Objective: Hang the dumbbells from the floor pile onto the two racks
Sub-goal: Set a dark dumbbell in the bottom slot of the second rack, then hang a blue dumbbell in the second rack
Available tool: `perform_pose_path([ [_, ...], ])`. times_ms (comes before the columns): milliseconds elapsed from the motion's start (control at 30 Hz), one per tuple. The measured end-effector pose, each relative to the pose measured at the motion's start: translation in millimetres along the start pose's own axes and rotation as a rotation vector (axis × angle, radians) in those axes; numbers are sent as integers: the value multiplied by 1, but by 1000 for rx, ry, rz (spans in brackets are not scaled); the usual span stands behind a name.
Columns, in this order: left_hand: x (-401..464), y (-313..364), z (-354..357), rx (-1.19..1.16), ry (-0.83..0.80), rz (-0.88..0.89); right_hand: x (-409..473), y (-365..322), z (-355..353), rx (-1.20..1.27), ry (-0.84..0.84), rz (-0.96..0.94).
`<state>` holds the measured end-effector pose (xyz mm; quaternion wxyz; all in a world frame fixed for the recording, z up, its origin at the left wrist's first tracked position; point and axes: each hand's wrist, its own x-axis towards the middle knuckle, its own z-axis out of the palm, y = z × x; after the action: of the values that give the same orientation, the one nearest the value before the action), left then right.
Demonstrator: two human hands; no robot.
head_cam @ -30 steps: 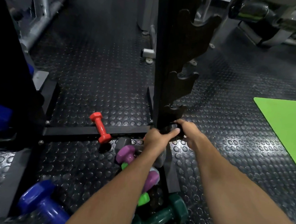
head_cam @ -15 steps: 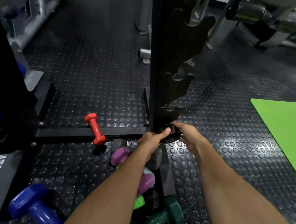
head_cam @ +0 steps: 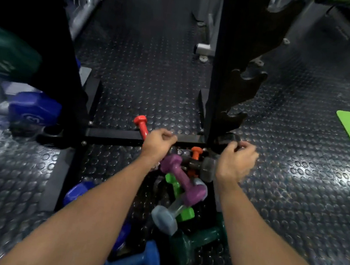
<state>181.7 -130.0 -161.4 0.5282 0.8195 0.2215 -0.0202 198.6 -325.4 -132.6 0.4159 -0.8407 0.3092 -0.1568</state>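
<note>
Black dumbbell [head_cam: 226,137] sits at the rack's [head_cam: 230,73] lowest hook, gripped by the right hand [head_cam: 237,160]; left hand [head_cam: 158,141] curls empty. Heavy, rigid; best held mid-handle.

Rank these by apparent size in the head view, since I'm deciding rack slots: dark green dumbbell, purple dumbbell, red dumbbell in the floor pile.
1. dark green dumbbell, though it lies nearest the camera, which inflates it.
2. purple dumbbell.
3. red dumbbell, smallest; the left hand covers its near end, and it lies farthest away.
</note>
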Motion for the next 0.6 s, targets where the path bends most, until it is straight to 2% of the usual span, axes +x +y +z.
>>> perform_pose_path([
  [67,-9,-13,-20,65,11,-21,-31,0,0,65,-37,-191],
  [200,-25,-41,-56,176,-10,-88,-86,-2,7,119,-353,-395],
  [333,-44,-69,-96,368,-4,-142,-136,-8,19,42,-745,-344],
  [433,-55,-85,-122,445,37,-251,-170,1,28,-175,-1036,-324],
  [533,-68,-105,-143,528,49,-347,-197,18,28,-350,-1223,-272],
  [600,-75,-121,-153,573,35,-419,-209,30,27,-431,-1270,-221],
])
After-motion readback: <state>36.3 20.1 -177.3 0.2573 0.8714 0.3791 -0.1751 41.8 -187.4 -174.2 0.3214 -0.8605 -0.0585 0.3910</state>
